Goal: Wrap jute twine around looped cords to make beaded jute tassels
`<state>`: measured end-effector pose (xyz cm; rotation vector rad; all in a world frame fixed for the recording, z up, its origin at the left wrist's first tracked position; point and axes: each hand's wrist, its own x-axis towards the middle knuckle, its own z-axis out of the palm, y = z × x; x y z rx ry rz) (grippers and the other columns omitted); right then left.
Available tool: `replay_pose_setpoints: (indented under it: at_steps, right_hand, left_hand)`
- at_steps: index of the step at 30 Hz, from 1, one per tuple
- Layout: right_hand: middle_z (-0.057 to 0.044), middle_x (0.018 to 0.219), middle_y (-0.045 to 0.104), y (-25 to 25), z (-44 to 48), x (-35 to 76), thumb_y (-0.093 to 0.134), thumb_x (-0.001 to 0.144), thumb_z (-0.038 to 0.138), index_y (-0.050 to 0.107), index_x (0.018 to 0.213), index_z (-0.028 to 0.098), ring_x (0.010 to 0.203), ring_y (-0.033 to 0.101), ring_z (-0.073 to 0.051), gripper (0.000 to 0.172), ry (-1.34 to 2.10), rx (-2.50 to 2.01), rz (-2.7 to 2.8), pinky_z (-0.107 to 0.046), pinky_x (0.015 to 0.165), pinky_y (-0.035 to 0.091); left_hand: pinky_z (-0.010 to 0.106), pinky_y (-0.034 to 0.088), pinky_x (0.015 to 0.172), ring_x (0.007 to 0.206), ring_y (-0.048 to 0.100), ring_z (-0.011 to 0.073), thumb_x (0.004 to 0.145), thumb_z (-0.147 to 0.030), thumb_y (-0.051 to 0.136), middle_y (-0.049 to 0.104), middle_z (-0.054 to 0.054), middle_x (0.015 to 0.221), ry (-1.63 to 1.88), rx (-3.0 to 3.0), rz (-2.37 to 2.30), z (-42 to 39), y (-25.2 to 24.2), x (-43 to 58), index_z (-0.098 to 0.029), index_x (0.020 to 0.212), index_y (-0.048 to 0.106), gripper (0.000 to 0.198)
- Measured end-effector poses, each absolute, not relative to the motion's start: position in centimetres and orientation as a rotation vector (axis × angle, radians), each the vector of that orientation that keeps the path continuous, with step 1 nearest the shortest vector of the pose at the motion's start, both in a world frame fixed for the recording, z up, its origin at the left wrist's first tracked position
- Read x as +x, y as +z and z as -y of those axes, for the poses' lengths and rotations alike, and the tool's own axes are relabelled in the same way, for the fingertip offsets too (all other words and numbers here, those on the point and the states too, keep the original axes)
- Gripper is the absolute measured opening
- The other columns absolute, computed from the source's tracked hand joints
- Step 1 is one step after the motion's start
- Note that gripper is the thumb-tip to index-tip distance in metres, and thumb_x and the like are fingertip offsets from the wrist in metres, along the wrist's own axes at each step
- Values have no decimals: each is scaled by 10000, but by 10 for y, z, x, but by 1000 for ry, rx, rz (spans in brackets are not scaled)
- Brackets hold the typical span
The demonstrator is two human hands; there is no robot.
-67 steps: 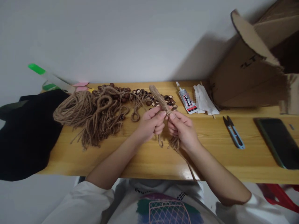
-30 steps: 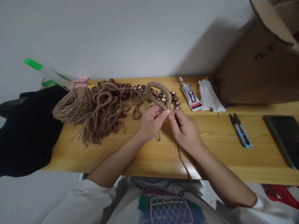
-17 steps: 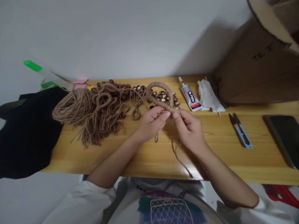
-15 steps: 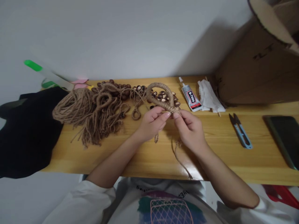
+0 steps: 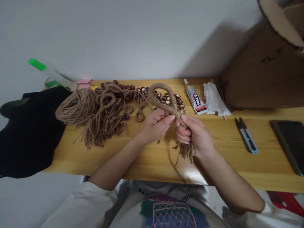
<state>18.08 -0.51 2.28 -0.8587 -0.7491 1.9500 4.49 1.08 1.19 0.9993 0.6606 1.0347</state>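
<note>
I hold a jute-wrapped cord bent into a loop (image 5: 163, 95) above the wooden table (image 5: 147, 158). My left hand (image 5: 154, 125) pinches the loop's left end, fingers closed. My right hand (image 5: 196, 136) is wrapped round the joined ends below the loop, and a frayed tassel of twine (image 5: 186, 152) hangs out under it. Behind the loop lie brown wooden beads (image 5: 174, 99).
A heap of jute twine and finished loops (image 5: 95, 110) fills the left of the table, next to black cloth (image 5: 26, 133). A glue tube (image 5: 196, 101), white tissue (image 5: 215, 101), thread snips (image 5: 247, 139), a dark phone (image 5: 289, 142) and a cardboard box (image 5: 266, 66) lie to the right.
The straight wrapped cord has been bent into a loop. My right hand has slid down and closed round the joined ends, gathering the loose strands into a tassel.
</note>
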Motion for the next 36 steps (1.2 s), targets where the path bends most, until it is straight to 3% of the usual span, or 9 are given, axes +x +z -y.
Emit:
replay_pose_setpoints:
  at_steps: [4, 10, 13, 15, 18, 21, 25, 32, 36]
  right_hand:
    - [115, 432, 206, 21, 2, 185, 606, 800, 362, 541, 680, 163, 342, 122, -29, 241, 2071, -769, 684, -138, 304, 160]
    - [119, 426, 161, 19, -2, 189, 495, 867, 354, 515, 703, 180, 328, 82, -43, 239, 2328, -557, 621, -136, 295, 175]
    - [115, 415, 230, 18, -2, 191, 469, 873, 407, 503, 731, 189, 312, 121, -46, 262, 2380, -621, 726, -153, 294, 182]
    - [88, 459, 363, 16, -2, 191, 499, 858, 451, 510, 771, 190, 334, 249, -56, 275, 2199, -805, 891, -173, 332, 250]
    - [39, 617, 508, 10, -1, 189, 596, 812, 435, 536, 855, 195, 510, 455, -93, 251, 1568, -1071, 1253, -215, 488, 378]
    - [-5, 741, 577, 5, -1, 187, 585, 827, 353, 561, 932, 193, 646, 512, -130, 192, 983, -1237, 1656, -251, 613, 394]
    - [-66, 761, 616, 5, 1, 184, 471, 879, 312, 584, 914, 176, 632, 512, -169, 181, 617, -1445, 1931, -272, 586, 335]
    - [16, 601, 466, 6, -1, 186, 499, 883, 394, 543, 685, 187, 582, 417, -121, 291, 1072, -1195, 1633, -236, 560, 321]
    - [46, 548, 418, 7, -2, 184, 602, 808, 452, 611, 719, 168, 501, 334, -86, 297, 1410, -1085, 1299, -215, 480, 273]
  left_hand:
    - [148, 213, 319, 297, 286, 7, 753, -442, 674, 378, -107, 425, 992, 953, -636, -12, 12, 45, -146, 746, 521, 333]
    - [140, 212, 311, 300, 295, -16, 693, -427, 735, 596, -50, 613, 961, 862, -638, -11, 9, 44, -140, 880, 539, 395]
    - [140, 205, 314, 300, 292, -13, 708, -431, 720, 593, -54, 596, 986, 858, -641, -9, 8, 43, -150, 844, 517, 372]
    - [139, 189, 316, 295, 275, -11, 709, -431, 719, 535, -81, 529, 1000, 861, -662, -10, 7, 43, -157, 818, 500, 368]
    - [143, 172, 317, 290, 251, 0, 696, -431, 727, 389, -129, 426, 1028, 858, -738, -12, 7, 44, -161, 820, 493, 378]
    - [155, 175, 322, 295, 262, 9, 703, -436, 713, 372, -131, 408, 1074, 867, -835, -12, 7, 47, -163, 791, 482, 369]
    - [163, 181, 339, 299, 263, 4, 732, -398, 693, 376, -131, 403, 1094, 881, -927, -11, 6, 51, -167, 756, 465, 326]
    - [161, 190, 334, 305, 265, 6, 710, -431, 707, 360, -131, 423, 1002, 871, -795, -13, 9, 45, -150, 795, 501, 359]
    - [157, 197, 330, 325, 284, -12, 677, -448, 734, 483, -86, 553, 982, 864, -751, -13, 10, 42, -123, 854, 558, 410]
